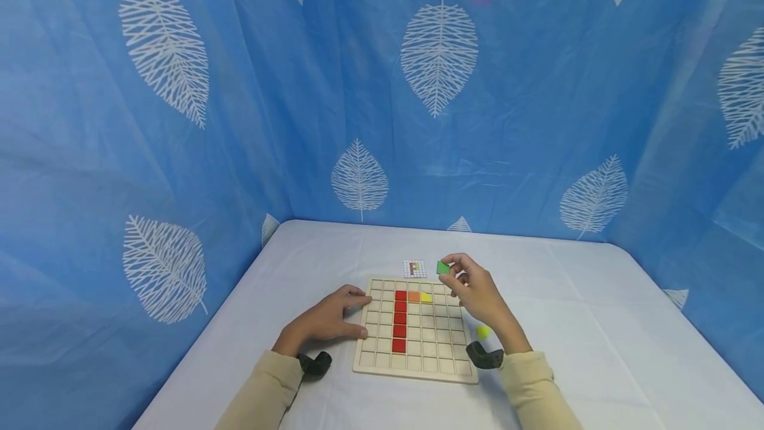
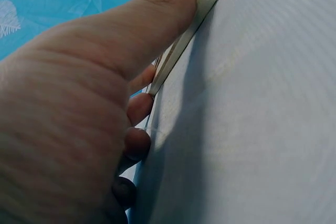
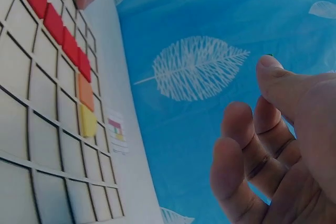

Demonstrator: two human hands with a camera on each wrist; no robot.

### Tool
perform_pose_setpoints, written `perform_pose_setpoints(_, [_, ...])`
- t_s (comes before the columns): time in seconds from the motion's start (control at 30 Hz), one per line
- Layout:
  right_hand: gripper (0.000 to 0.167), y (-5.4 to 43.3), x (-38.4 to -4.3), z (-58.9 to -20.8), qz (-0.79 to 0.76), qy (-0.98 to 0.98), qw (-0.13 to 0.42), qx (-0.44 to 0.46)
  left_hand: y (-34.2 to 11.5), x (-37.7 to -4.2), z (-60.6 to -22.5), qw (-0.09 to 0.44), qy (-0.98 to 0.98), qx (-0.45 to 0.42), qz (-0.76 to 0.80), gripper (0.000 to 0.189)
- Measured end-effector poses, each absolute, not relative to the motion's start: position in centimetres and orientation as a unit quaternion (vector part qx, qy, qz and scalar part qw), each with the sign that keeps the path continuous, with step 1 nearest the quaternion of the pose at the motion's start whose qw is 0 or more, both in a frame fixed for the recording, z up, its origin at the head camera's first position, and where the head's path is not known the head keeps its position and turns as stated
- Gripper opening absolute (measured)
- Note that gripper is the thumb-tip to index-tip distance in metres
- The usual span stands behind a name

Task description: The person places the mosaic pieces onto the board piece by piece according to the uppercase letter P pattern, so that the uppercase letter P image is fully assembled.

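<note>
A pale wooden grid board (image 1: 367, 358) lies on the table. Several red square tiles (image 1: 399, 318) form one column in it, with an orange tile (image 1: 414, 296) and a yellow tile (image 1: 426, 297) beside the top one. My right hand (image 1: 477, 289) pinches a green square tile (image 1: 443, 267) between thumb and fingers, above the board's far right corner. In the right wrist view only a sliver of that tile shows past the thumb. Against the board's left edge rests my left hand (image 1: 331, 314), thumb and fingertips touching the rim, fingers spread.
A small printed pattern card (image 1: 414, 269) lies just beyond the board's far edge. Another yellow piece (image 1: 483, 332) sits on the white tablecloth (image 1: 621, 350) right of the board, near the right wrist. Blue curtains (image 1: 507, 118) with white leaves surround the table.
</note>
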State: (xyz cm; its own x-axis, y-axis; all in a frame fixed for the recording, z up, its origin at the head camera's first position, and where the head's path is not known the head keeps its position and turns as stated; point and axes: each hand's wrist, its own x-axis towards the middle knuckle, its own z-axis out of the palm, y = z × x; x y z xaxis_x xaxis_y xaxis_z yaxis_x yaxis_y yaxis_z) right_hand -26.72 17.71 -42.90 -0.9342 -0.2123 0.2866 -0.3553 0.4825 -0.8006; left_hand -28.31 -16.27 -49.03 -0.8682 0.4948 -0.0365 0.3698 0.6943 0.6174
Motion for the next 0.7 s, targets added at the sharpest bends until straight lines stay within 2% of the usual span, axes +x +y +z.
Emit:
perform_pose_setpoints(0.23, [0.029, 17.0, -26.8, -44.0, 0.488, -0.857, 0.041, 0.163, -16.2, -28.4, -49.2, 0.101, 0.912, 0.243, 0.313, 0.08])
perform_pose_setpoints(0.7, [0.027, 15.7, -27.2, -45.6, 0.466, -0.867, 0.025, 0.172, -16.3, -28.6, -49.5, 0.099, 0.915, 0.237, 0.311, 0.08])
